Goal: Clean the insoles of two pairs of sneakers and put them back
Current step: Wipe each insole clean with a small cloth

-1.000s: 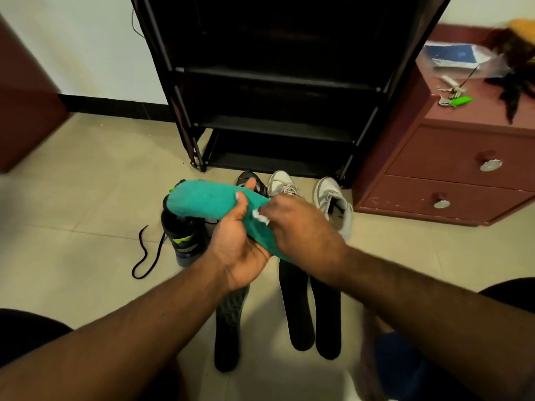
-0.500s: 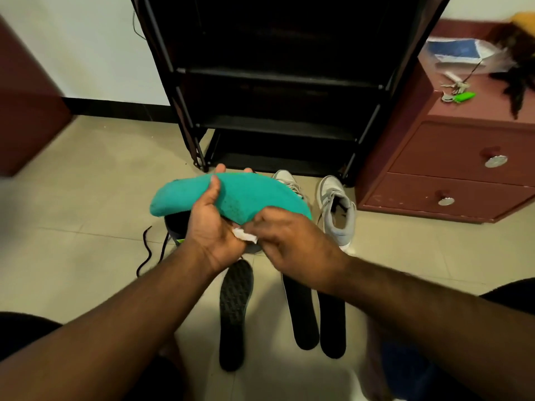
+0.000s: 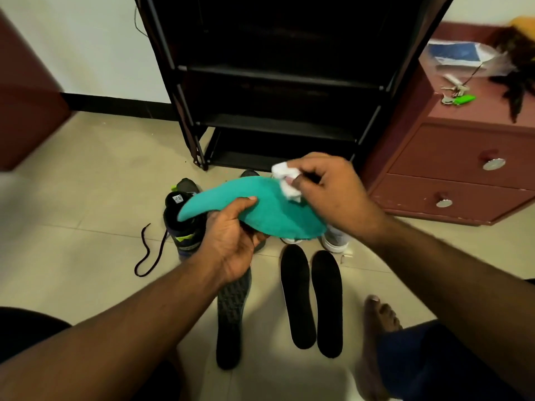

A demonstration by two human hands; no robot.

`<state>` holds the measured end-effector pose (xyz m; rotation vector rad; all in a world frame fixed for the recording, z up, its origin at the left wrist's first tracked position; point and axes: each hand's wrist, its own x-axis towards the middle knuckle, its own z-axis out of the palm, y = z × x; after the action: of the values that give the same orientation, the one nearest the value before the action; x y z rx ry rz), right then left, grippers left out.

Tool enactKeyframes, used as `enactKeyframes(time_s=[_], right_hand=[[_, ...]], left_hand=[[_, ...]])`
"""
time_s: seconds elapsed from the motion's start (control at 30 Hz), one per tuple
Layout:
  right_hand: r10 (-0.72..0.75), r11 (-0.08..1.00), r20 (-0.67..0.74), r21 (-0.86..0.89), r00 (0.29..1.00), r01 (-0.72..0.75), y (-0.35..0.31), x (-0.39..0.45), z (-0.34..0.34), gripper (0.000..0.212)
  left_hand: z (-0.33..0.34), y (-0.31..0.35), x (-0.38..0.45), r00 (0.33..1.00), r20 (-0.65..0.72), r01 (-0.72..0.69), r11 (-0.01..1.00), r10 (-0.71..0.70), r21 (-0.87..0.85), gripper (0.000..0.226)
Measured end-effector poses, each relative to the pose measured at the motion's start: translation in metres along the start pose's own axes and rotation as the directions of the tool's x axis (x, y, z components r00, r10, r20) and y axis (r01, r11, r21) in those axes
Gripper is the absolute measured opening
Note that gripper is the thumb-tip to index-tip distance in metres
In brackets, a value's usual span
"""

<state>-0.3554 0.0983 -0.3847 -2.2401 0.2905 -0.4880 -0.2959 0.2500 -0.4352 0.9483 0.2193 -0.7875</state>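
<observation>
The teal insole [image 3: 254, 209] is held in the air at the centre of the frame, above the shoes on the floor. The left hand [image 3: 231, 238] supports it from below near mid-length, thumb curled over the upper face and fingers beneath; this grip is closed on the insole. The right hand [image 3: 333, 192] pinches a crumpled white wipe [image 3: 285, 180] between thumb and fingertips, with the wipe touching the insole's upper face near its far edge.

Risks from this position:

1. Insole flexing. The insole is visibly curved, and its narrow end at centre left overhangs the left hand unsupported. Wiping pressure applied away from the supported zone would probably bend it further or pull it out of the grip.
2. Wipe loss. The wipe is small and bunched. It may slip from the pinch or shed fragments onto the fabric face.
3. Recontamination. A dropped insole would land on the floor tiles [image 3: 86, 198] or on the black sneaker [image 3: 185, 224] directly beneath.
4. Mixing pairs. A patterned dark insole [image 3: 231, 314] and two plain black insoles [image 3: 312, 299] lie side by side at lower centre. The white sneakers [image 3: 335, 238] are mostly hidden behind the hands, so matching errors are possible at refitting.
</observation>
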Motion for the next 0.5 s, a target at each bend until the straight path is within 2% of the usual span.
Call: enactKeyframes(time_s=[0.03,0.07,0.1,0.17,0.2,0.23,0.33,0.43,0.5], right_hand=[[-0.022,0.999,-0.065,-0.049,0.998,0.019,0.002,0.003,-0.003,0.023],[-0.089,0.991,-0.070,-0.103,0.994,0.081,0.002,0.004,-0.002,0.022],[-0.185,0.969,-0.010,-0.166,0.983,0.181,0.004,0.002,0.003,0.021],[-0.289,0.889,0.234,-0.296,0.929,0.351,0.005,-0.006,0.014,0.024],[-0.267,0.856,0.332,-0.349,0.905,0.381,0.004,-0.010,0.017,0.026],[-0.242,0.840,0.375,-0.382,0.895,0.386,0.005,-0.012,0.018,0.027],[-0.188,0.833,0.321,-0.449,0.928,0.324,0.001,-0.012,0.011,0.032],[-0.015,0.804,0.398,-0.540,0.917,0.248,0.000,-0.009,0.006,0.034],[0.049,0.827,0.423,-0.526,0.905,0.201,0.000,-0.010,0.000,0.030]], left_hand=[[0.000,-0.003,-0.001,1.000,0.001,0.012,1.000,-0.012,0.012,0.046],[0.002,-0.006,-0.004,0.999,0.010,0.037,0.999,-0.038,0.021,0.045],[0.004,-0.009,-0.007,0.997,0.032,0.067,0.997,-0.068,0.025,0.039],[0.010,-0.012,-0.014,0.988,0.076,0.134,0.991,-0.135,0.017,0.024],[0.011,-0.012,-0.015,0.985,0.090,0.149,0.989,-0.149,0.007,0.022],[0.011,-0.011,-0.015,0.985,0.090,0.147,0.989,-0.146,-0.004,0.022],[0.009,0.001,-0.010,0.996,0.042,0.080,0.997,-0.079,-0.012,0.033],[0.007,0.014,-0.008,0.999,-0.015,0.048,0.998,-0.049,-0.028,0.035],[0.004,0.019,-0.005,0.998,-0.059,0.016,0.999,-0.019,-0.052,0.037]])
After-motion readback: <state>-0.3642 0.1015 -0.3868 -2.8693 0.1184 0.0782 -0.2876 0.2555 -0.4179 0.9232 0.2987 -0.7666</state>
